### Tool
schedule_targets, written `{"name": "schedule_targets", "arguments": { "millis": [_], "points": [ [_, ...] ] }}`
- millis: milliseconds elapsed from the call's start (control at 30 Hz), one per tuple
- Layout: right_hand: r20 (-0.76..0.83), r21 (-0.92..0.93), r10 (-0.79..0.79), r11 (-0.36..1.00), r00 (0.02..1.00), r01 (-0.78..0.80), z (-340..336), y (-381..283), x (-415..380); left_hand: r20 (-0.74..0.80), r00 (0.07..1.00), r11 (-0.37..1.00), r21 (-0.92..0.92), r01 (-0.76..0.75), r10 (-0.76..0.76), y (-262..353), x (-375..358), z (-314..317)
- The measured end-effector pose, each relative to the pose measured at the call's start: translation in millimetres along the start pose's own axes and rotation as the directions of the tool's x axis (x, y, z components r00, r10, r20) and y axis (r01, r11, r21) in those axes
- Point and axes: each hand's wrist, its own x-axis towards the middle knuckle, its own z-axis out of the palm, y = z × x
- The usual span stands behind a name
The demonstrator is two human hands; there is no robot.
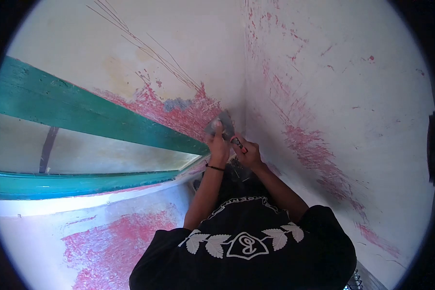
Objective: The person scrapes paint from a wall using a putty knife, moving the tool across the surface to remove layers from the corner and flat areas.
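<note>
Scraper [226,124] | right grip [249,153]: closed round handle [239,144] | left grip [218,147]: touching blade [224,117]

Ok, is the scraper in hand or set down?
In hand: the scraper's red-and-black handle sits in the right hand, and the left hand has a digit lying against the blade.

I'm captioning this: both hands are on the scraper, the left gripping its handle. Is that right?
Not quite: in the head view, the right hand grips the handle, while the left hand touches the blade. Both hands are indeed on the scraper.
</note>
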Motion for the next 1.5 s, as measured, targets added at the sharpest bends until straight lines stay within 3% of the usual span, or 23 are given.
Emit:
{"name": "schedule_targets", "arguments": {
  "millis": [67, 133, 233, 333, 433, 533, 633, 767, 933, 1067, 1267, 1367, 1500],
  "points": [
    [-0.021, 0.017, 0.006, 1.000, 1.000, -0.006, 0, -17, 11, 0.025, 0.998, 0.980, 0.191, -0.057, 0.053, 13, -5, -4],
    [-0.009, 0.005, 0.047, 0.999, 0.999, -0.047, 1, -22, 7, -0.031, 0.998, 0.996, 0.073, 0.048, -0.046, 35, -2, 7],
    [-0.022, 0.012, 0.020, 1.000, 1.000, -0.020, 1, -10, -3, -0.086, 0.984, 0.988, -0.025, 0.154, -0.156, 21, -12, 9],
    [-0.013, 0.036, 0.025, 0.999, 1.000, -0.025, -8, -18, 5, -0.045, 0.960, 0.878, -0.418, 0.232, -0.276, 7, -18, 13],
    [-0.051, 0.072, 0.026, 0.997, 0.998, -0.022, -8, -40, 16, 0.003, 0.974, 0.959, -0.174, 0.224, -0.227, 13, -10, -3],
    [-0.079, 0.064, -0.001, 0.998, 0.997, 0.006, -2, -28, 13, -0.034, 0.986, 0.951, -0.269, 0.151, -0.166, 18, -10, 8],
    [-0.022, 0.016, 0.000, 1.000, 1.000, 0.000, -7, -10, -1, -0.172, 0.956, 0.948, -0.253, 0.192, -0.239, 9, -20, 16],
    [0.026, 0.025, 0.111, 0.993, 0.993, -0.112, -11, -29, -4, -0.095, 0.971, 0.931, -0.317, 0.179, -0.219, 0, -20, 5],
    [0.019, -0.015, 0.057, 0.998, 0.998, -0.057, -15, -20, -3, -0.056, 0.967, 0.892, -0.403, 0.205, -0.248, -22, -13, 1],
    [-0.005, -0.015, 0.001, 1.000, 1.000, -0.001, -11, -9, -3, -0.103, 0.971, 0.926, -0.337, 0.171, -0.216, -6, -10, 8],
    [-0.014, 0.060, 0.110, 0.992, 0.994, -0.109, -1, -18, -7, -0.180, 0.980, 0.975, -0.219, 0.045, -0.085, 10, -16, 15],
    [-0.036, 0.054, 0.100, 0.994, 0.994, -0.098, 6, -17, -8, -0.152, 0.986, 0.990, -0.129, 0.052, -0.072, 13, -16, 11],
    [-0.201, 0.084, -0.086, 0.991, 0.976, 0.104, 10, -25, 33, -0.109, 0.994, 0.994, -0.105, -0.037, 0.025, 56, 1, 23]
  ]
}}
